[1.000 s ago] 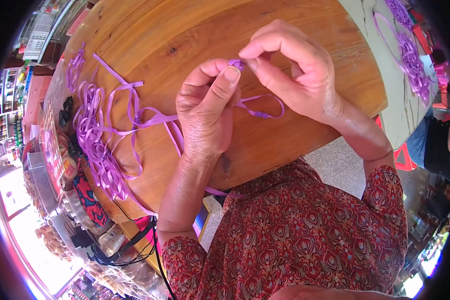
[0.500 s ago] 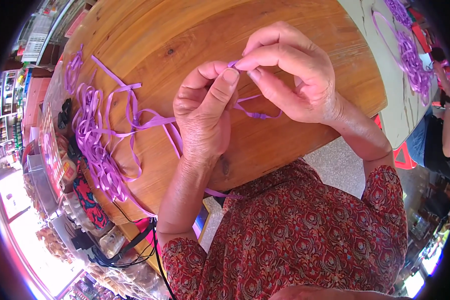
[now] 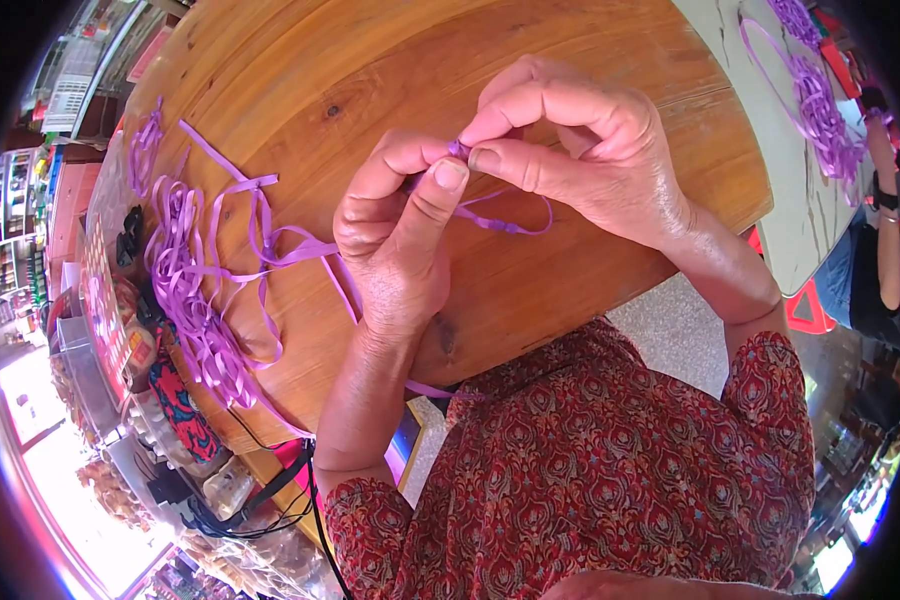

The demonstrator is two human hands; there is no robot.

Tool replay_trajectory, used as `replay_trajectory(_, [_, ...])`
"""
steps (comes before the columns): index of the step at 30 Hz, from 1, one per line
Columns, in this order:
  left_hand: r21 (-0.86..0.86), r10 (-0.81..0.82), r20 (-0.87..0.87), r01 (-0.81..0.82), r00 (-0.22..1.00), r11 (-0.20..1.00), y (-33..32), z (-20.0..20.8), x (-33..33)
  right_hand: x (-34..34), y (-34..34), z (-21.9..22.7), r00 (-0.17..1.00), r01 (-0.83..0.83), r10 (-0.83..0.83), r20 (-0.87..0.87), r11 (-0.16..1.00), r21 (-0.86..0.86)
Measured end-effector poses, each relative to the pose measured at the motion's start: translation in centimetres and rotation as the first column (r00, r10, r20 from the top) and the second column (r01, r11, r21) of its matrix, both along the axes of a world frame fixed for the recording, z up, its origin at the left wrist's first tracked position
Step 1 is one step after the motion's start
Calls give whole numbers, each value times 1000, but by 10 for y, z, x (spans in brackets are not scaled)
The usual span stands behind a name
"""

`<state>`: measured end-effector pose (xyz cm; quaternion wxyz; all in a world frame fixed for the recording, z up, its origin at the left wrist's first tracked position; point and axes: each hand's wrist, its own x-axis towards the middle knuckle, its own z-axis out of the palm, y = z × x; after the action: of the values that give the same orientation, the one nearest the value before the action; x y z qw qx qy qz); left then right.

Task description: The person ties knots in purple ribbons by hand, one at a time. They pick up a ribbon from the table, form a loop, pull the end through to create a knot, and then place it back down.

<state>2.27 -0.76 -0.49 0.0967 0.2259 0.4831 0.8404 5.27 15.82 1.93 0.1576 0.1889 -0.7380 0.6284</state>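
Above the wooden table, my left hand [image 3: 398, 225] pinches a purple ribbon [image 3: 315, 247] between thumb and forefinger. A small bunched purple knot [image 3: 458, 149] shows at those fingertips. My right hand [image 3: 595, 150] meets it from the right, its thumb and forefinger closed on the knot's edge. Below the fingers, a ribbon loop [image 3: 530, 232] with a small knot in it hangs out to the right. More ribbon trails left from under my left hand toward a loose purple heap [image 3: 185, 280]. My palms hide part of the strip.
The round wooden table [image 3: 610, 285] ends near my body. On a pale table [image 3: 740, 110] at right lies another purple ribbon bundle [image 3: 820, 120], close to another person's arm [image 3: 885, 200]. Bags, boxes and black cables [image 3: 220, 525] crowd the left side. A red stool [image 3: 808, 308] stands at right.
Both hands have shifted slightly down and left. My right thumb has closed up to the forefinger at the knot, which now shows more plainly. The hanging loop has swung left.
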Motion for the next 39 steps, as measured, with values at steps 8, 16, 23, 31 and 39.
replay_trajectory(8, [-86, 12, -105, -21, 994, 996, 0, -4, -2, -1, 0, 0, 987, 90, -73, -142, 989, 118])
replay_trajectory(16, [42, -77, 236, 69, 969, 997, 1, 1, 3, 3, -4, -3, 982, -11, 48, 181, 979, -202])
replay_trajectory(23, [8, -61, 189, 61, 980, 998, 2, 13, 8, 1, 0, -5, 882, 45, 191, 430, 875, -481])
replay_trajectory(31, [-90, 52, 216, -33, 975, 995, 3, 14, 9, 0, 2, -6, 880, 17, 205, 427, 887, -462])
replay_trajectory(39, [-85, 66, 271, -44, 960, 995, 2, 13, 8, 0, 5, -1, 897, -24, 132, 421, 967, -254])
